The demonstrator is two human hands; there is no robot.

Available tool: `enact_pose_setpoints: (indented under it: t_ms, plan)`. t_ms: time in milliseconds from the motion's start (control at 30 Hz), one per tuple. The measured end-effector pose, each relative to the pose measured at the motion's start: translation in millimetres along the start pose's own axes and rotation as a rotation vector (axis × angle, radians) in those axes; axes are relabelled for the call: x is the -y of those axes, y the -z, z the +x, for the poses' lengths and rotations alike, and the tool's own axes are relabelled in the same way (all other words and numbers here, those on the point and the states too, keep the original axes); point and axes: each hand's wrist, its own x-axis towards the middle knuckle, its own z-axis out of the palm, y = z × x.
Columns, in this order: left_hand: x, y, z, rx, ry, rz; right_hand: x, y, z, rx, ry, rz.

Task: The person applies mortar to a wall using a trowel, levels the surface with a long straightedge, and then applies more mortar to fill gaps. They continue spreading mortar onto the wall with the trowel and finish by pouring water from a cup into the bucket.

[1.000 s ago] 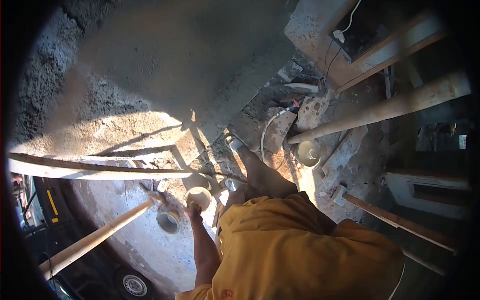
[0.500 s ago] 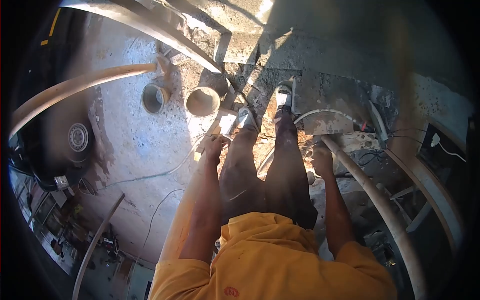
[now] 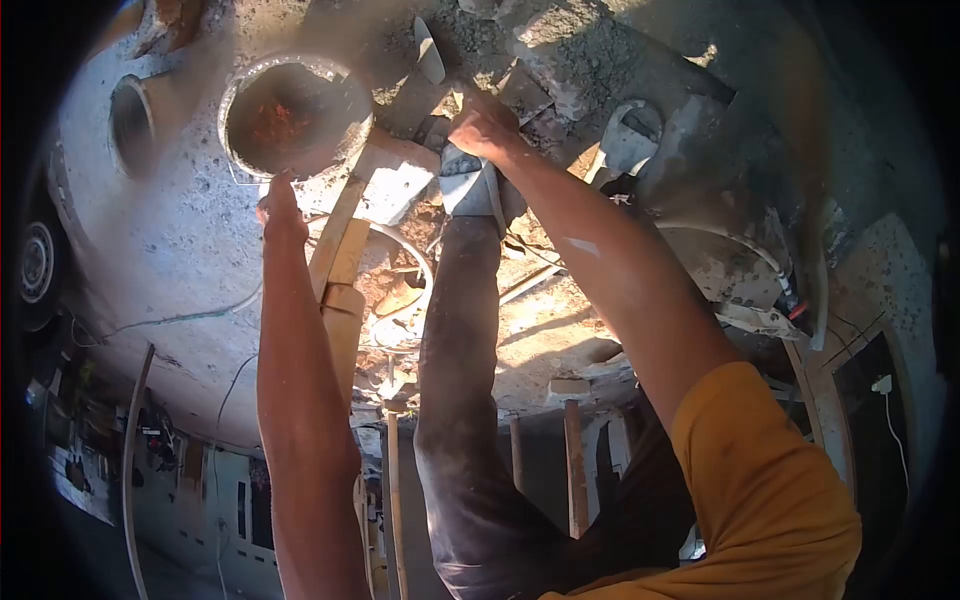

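Observation:
My left hand [image 3: 284,208] is closed at the near rim of a large round bucket [image 3: 362,128], which has something reddish inside. My right hand [image 3: 484,128] reaches across above my left foot, its fingers closed around what looks like a trowel handle. The trowel's pale pointed blade [image 3: 430,56] shows just beyond the fingers, over the rubble.
A second bucket [image 3: 132,125] stands at the far left. Wooden boards [image 3: 345,250] lie right of my left forearm. A curved hose [image 3: 728,236], broken rubble [image 3: 575,60] and a doorway [image 3: 875,400] are on the right. Poles stand below the ledge.
The view has moved closer to the ground and buckets. My left hand has gone from the board to the bucket rim; my right hand has crossed over from the right side to the trowel.

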Motion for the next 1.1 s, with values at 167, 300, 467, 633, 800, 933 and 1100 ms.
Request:
enact_pose_setpoints:
  t_ms: [167,300,467,633,800,933,1100]
  plan:
    - [-23.6,-40.6,4.4,-0.018,0.399,-0.630,8.9,-3.2,50.7,-0.060,-0.306,-0.018]
    - [-64.2,-44.7,-48.5,-0.137,0.210,-0.629,-3.4,-21.1,3.7,-0.393,-0.111,-0.058]
    - [-115.4,-42.4,-105.4,-0.126,0.008,-0.618,2.8,123.1,-124.4,-0.160,-0.288,0.299]
    - [-138.3,-36.4,-190.1,-0.105,0.035,-0.380,-82.3,224.8,-225.2,-0.366,-0.392,0.219]
    - [-142.1,-44.7,-292.7,0.025,0.119,-0.369,-186.9,297.0,-243.9,-0.386,-0.506,0.078]
    - [-161.3,-70.9,-336.4,0.040,0.222,-0.300,-287.5,327.2,-209.0,-0.443,-0.358,0.132]
    - [-177.3,-105.4,-377.0,0.031,0.247,-0.323,-277.1,340.0,-184.9,-0.529,-0.363,0.303]
